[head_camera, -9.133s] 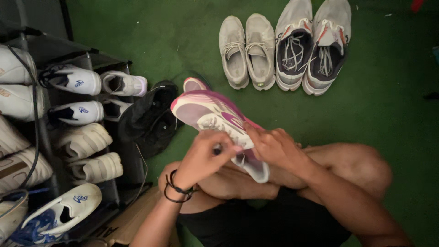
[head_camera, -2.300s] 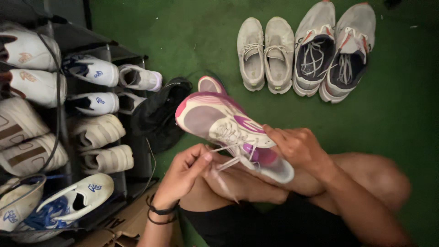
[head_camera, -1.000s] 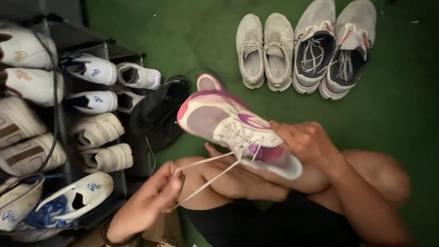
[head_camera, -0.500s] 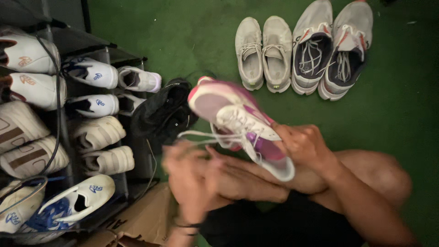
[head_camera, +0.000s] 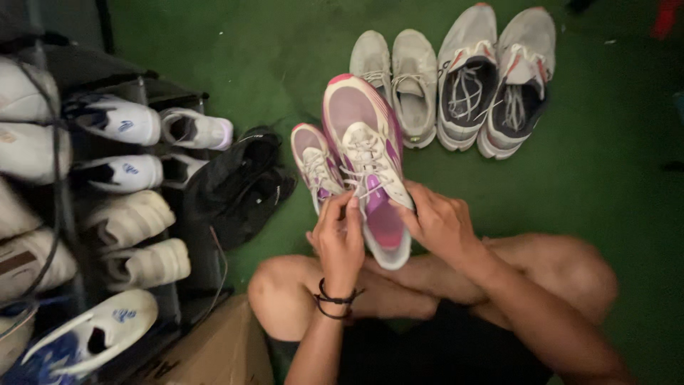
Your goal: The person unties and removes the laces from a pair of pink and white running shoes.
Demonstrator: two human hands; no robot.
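The white and pink lace-up running shoe (head_camera: 365, 160) is up off the floor, toe pointing away from the person, heel down over the crossed bare legs. The right hand (head_camera: 439, 222) wraps the heel end from the right side, fingers closed against the upper. The left hand (head_camera: 340, 239) comes in from the other side, fingertips pressed together at the shoe's edge near the white laces (head_camera: 362, 170); whether a lace is pinched between them I cannot tell. Dark cord bracelets (head_camera: 335, 303) sit on that left wrist.

Just left of the held shoe, its matching pink and white partner (head_camera: 313, 164) lies on the green carpet floor (head_camera: 605, 185), partly tucked behind it. Beyond, toes away, stands a pair of plain beige sneakers (head_camera: 395, 71), and right beside those a pair of grey and black trainers (head_camera: 495, 78).

Off to the left, a crumpled black fabric bag (head_camera: 239, 182) lies on the carpet next to a dark shoe rack (head_camera: 171, 96), its shelves filled with white and cream sneakers (head_camera: 128, 171). A brown cardboard box (head_camera: 221, 353) sits by the left knee.
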